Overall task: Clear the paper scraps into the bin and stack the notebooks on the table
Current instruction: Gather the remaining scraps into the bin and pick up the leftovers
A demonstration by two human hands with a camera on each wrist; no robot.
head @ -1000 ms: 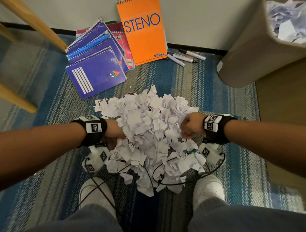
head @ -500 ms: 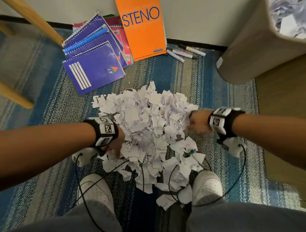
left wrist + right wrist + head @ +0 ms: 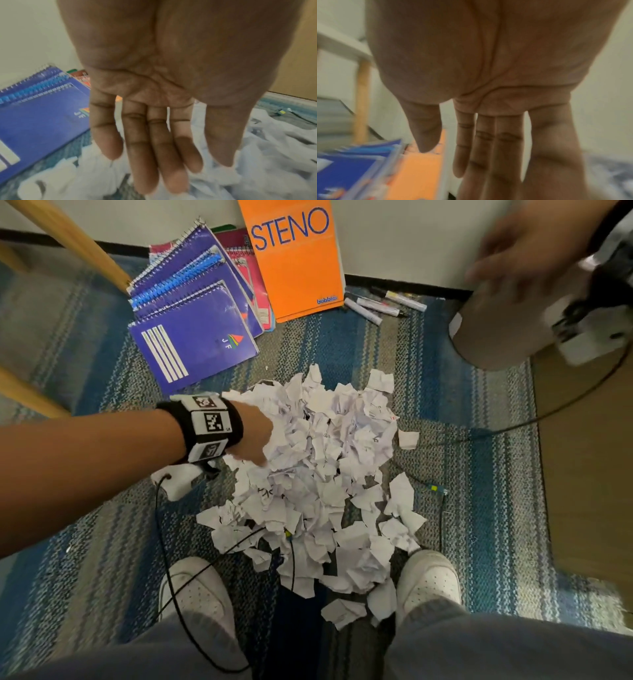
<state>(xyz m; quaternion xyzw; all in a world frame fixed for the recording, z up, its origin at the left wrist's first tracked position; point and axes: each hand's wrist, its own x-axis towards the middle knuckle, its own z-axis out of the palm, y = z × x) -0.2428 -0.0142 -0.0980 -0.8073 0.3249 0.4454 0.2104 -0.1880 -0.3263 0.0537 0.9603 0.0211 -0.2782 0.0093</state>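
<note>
1. Paper scraps (image 3: 318, 474): loose white heap on the striped rug (image 3: 479, 474), between the person's two white shoes (image 3: 195, 594) and the notebooks.
2. Left hand (image 3: 253, 436): at the left edge of the heap. In the left wrist view the fingers (image 3: 147, 155) are straight and slightly apart, palm empty, tips just above the scraps; whether they touch the paper cannot be told.
3. Right hand (image 3: 527, 244): raised, blurred, over the rim of the tan bin (image 3: 486, 330). In the right wrist view the fingers (image 3: 496, 148) are straight, extended and close together, holding nothing.
4. Bin stands at the far right of the rug, near the wall.
5. Purple notebooks (image 3: 191, 320): fanned, overlapping pile on the rug, far left of the heap, not on any worktop. Orange STENO pad (image 3: 294, 258) leans upright against the wall just beside them.
6. Markers (image 3: 380, 302) lie on the rug by the wall, between the pad and the bin.
7. Wooden leg (image 3: 72, 244) at far left.
</note>
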